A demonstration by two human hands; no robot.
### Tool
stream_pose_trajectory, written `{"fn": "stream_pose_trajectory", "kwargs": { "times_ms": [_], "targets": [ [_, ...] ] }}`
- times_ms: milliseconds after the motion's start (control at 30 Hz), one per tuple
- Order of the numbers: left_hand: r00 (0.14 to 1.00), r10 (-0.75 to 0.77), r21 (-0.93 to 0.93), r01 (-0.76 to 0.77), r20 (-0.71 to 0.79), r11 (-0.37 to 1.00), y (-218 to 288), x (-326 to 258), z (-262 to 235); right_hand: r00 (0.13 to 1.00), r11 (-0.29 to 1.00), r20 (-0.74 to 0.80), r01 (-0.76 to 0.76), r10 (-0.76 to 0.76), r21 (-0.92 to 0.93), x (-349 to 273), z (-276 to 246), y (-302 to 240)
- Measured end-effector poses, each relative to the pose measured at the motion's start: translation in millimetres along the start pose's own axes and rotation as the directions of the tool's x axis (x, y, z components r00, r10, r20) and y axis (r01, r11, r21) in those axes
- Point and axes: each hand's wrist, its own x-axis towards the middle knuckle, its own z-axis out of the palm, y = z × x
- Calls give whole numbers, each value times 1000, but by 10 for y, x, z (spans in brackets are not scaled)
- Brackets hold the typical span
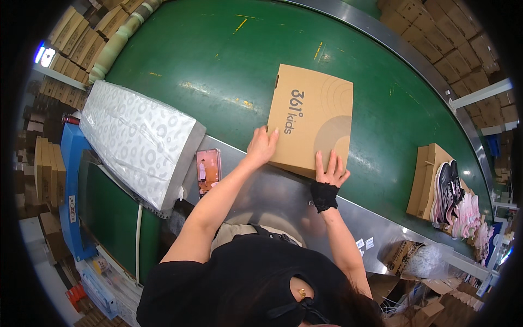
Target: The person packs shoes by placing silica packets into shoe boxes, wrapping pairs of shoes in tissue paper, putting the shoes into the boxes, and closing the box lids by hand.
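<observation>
A closed brown cardboard shoe box (310, 117) with dark printing rests on the green belt and reaches over the metal edge in front of me. My left hand (263, 145) grips its left side close to the near corner, thumb on top and fingers against the side. Near the box's front right corner, my right hand (330, 170) lies with fingers stretched and apart on the top face. A black wristband (324, 197) is around my right wrist. Whether my right thumb presses on the front side cannot be seen.
Left of me stands a grey-and-white patterned stack under plastic (144, 136), beside a phone (208, 170) with its screen lit. Dark sneakers (445, 192), pink shoes (467, 215) and an upright carton (422, 182) are at the right. Small white labels (365, 243) lie on the metal edge (376, 218).
</observation>
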Motion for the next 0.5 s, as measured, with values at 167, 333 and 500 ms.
{"fn": "stream_pose_trajectory", "kwargs": {
  "times_ms": [167, 333, 500],
  "targets": [
    [800, -104, -550, 494, 591, 673, -82, 367, -383, 983, 993, 181, 20, -41, 117, 342, -526, 11],
    [732, -147, -645, 663, 666, 380, 852, 64, -932, 995, 971, 71, 50, -68, 235, 906, -1108, 153],
    [784, -254, -728, 621, 567, 291, 1033, -432, -1527, 937, 810, -328, 102, 117, 578, 946, -1408, 123]
  ]
}}
